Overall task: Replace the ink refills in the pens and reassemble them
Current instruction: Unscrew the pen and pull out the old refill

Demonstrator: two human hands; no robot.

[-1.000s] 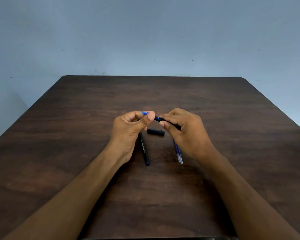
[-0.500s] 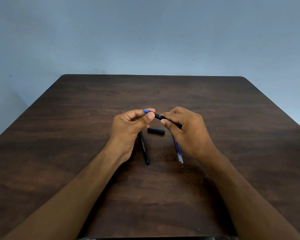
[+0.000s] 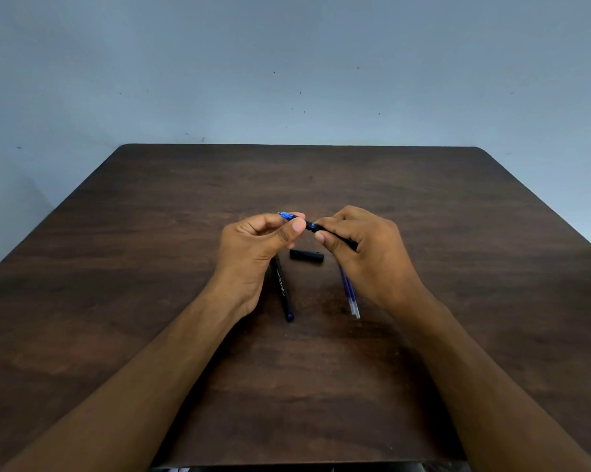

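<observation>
Both my hands meet above the middle of the table (image 3: 151,233), sharing one pen (image 3: 313,227) between them. My left hand (image 3: 253,247) pinches the pen's blue tip end between thumb and forefinger, the other fingers curled in. My right hand (image 3: 365,248) is closed around the black barrel, thumb pressed along its near side, so the pen slants from upper left down to the right and hangs clear of the wood. Just below the gap between my hands a short black cap (image 3: 306,256) lies flat on the table. A second black pen (image 3: 283,288) with white lettering lies beside my left wrist, its blue end toward me. Under my right hand, a few blue refills (image 3: 350,298) lie close together, their clear ends pointing toward me. Behind the dark wooden table rises a pale blue wall (image 3: 287,69).
</observation>
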